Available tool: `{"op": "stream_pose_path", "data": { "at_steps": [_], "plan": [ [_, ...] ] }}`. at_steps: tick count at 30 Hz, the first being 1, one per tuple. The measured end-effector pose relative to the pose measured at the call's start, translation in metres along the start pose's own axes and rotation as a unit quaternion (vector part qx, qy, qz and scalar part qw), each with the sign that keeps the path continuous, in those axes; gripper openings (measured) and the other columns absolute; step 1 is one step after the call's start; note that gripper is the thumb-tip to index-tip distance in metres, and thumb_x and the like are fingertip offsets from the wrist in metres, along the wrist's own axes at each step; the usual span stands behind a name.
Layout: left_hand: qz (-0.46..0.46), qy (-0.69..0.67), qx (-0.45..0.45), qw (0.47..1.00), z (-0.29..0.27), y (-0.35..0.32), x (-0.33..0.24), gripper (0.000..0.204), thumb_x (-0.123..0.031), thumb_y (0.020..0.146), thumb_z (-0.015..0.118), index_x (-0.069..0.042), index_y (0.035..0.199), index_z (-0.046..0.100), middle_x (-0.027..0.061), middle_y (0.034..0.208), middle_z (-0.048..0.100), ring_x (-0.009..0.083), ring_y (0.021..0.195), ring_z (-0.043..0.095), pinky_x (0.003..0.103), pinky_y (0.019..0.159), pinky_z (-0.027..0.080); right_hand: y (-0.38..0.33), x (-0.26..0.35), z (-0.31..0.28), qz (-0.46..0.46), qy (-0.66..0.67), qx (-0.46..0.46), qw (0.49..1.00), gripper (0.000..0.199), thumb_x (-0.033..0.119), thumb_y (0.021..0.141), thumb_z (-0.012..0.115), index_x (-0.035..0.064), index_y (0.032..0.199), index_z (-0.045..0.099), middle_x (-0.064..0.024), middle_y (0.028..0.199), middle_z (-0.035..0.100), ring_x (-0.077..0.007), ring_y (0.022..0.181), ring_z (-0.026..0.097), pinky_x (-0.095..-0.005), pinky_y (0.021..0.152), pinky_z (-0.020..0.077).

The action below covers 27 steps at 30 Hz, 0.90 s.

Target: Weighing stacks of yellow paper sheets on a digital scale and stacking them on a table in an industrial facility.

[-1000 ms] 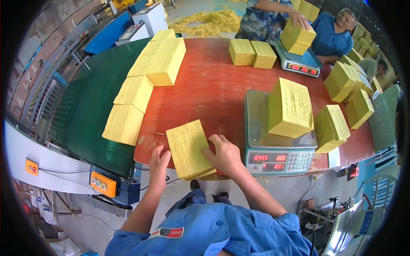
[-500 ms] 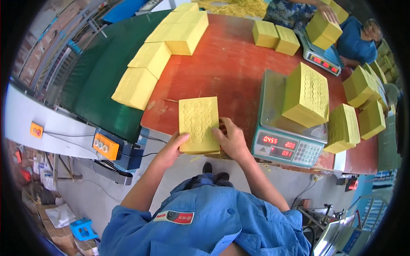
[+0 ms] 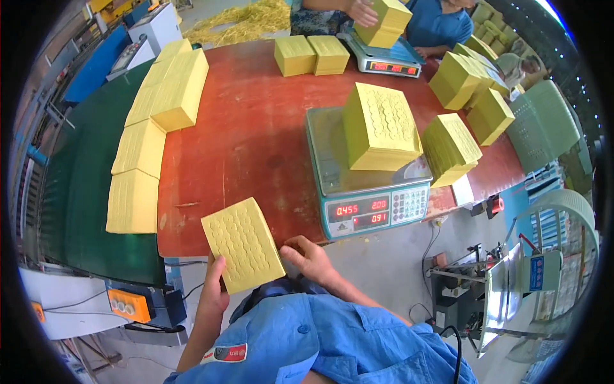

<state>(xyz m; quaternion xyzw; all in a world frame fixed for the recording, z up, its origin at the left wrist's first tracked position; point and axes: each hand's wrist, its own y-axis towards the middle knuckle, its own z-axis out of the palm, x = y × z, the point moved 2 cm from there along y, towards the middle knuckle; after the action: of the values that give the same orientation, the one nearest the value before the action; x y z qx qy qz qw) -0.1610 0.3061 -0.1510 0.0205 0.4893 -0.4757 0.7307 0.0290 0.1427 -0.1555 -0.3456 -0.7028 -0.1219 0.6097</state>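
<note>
My left hand (image 3: 216,281) grips a thick stack of yellow paper (image 3: 244,246) from its left side, thumb over the top face. Rows of round marks are pressed into that face, and the stack is tilted at the table's near edge. Close by its right edge is my right hand (image 3: 310,261), fingers bent and a little apart, with nothing seen in it. To the right, a digital scale (image 3: 377,214) with lit red figures carries a taller yellow paper stack (image 3: 384,131).
Yellow stacks line the left side of the red table (image 3: 256,147), beside a green belt (image 3: 77,173). More stacks (image 3: 451,150) stand at the right. Across the table, a person's hand (image 3: 362,13) touches a stack on a second scale (image 3: 390,64).
My view has swung right. The held stack has come nearer my body and turned aslant; my right hand has come off its side, while my left hand keeps its grip.
</note>
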Motion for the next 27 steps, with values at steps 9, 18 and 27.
{"op": "stream_pose_path", "data": {
  "at_steps": [9, 18, 27],
  "plan": [
    [-0.042, -0.021, -0.007, 0.999, 0.002, -0.010, -0.004, 0.057, -0.037, 0.100, 0.048, -0.001, 0.144, 0.042, 0.0146, 0.141, 0.053, 0.0258, 0.129, 0.053, 0.040, 0.108, 0.042, -0.008, 0.001, 0.008, 0.044, 0.069, 0.051, 0.995, 0.064, 0.039, 0.094, 0.068, -0.0050, 0.135, 0.046, -0.0194, 0.126, 0.060, -0.0261, 0.113, 0.063, -0.0375, 0.092, 0.0531],
    [0.116, 0.121, 0.103, 0.980, 0.129, -0.015, -0.064, 0.049, -0.031, 0.108, 0.031, 0.002, 0.143, 0.041, 0.0153, 0.140, 0.054, 0.0217, 0.127, 0.054, 0.037, 0.108, 0.042, -0.004, 0.092, -0.087, -0.127, 0.135, 0.047, 0.982, 0.062, 0.030, 0.095, 0.068, -0.0076, 0.139, 0.046, -0.0218, 0.125, 0.062, -0.0247, 0.113, 0.061, -0.0360, 0.096, 0.0501],
    [0.176, 0.145, 0.254, 0.940, 0.356, 0.105, -0.122, 0.062, -0.043, 0.098, 0.054, -0.002, 0.144, 0.045, 0.0122, 0.140, 0.055, 0.0218, 0.127, 0.053, 0.036, 0.105, 0.042, 0.050, 0.165, -0.274, -0.169, 0.252, -0.057, 0.951, 0.050, 0.031, 0.101, 0.056, -0.0026, 0.138, 0.050, -0.0128, 0.120, 0.063, -0.0181, 0.102, 0.064, -0.0316, 0.078, 0.0558]
  ]
}}
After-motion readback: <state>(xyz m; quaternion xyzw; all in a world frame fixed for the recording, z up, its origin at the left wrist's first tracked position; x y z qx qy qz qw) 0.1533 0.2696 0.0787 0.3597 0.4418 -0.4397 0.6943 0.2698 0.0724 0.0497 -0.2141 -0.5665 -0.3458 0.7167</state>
